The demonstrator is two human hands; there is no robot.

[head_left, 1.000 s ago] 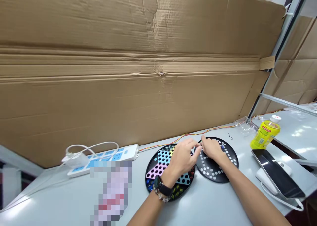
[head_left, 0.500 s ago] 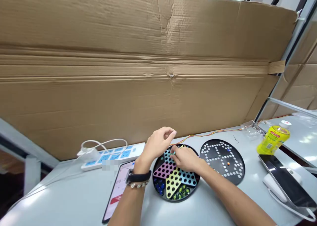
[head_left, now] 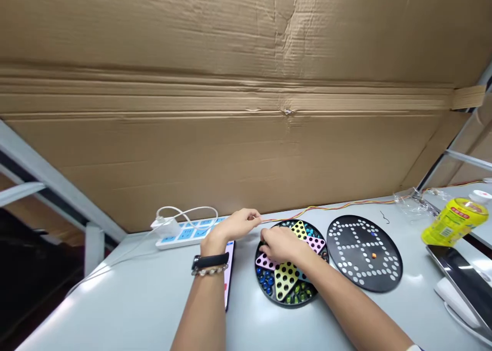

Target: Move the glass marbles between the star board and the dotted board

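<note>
A round black Chinese checkers board lies on the table, its star points pink, yellow and blue with dark holes. Blue marbles sit in its lower-left pocket, and green marbles in the bottom-right one; teal marbles show at the top right. My right hand reaches over the board's upper-left part, fingers pinched together. Whatever lies between those fingertips is too small to tell. Beside the board's upper left, my left hand hovers loosely curled, thumb and fingers apart, with nothing visible in it.
Right of the board lies a black disc with white dots and a small orange cube. A power strip and a phone are at left. A yellow bottle and dark phone stand right; cardboard walls the back.
The view has turned, so the scene sits further right. My right hand has shifted left across the board, toward its left side. My left hand has moved away from the board's edge.
</note>
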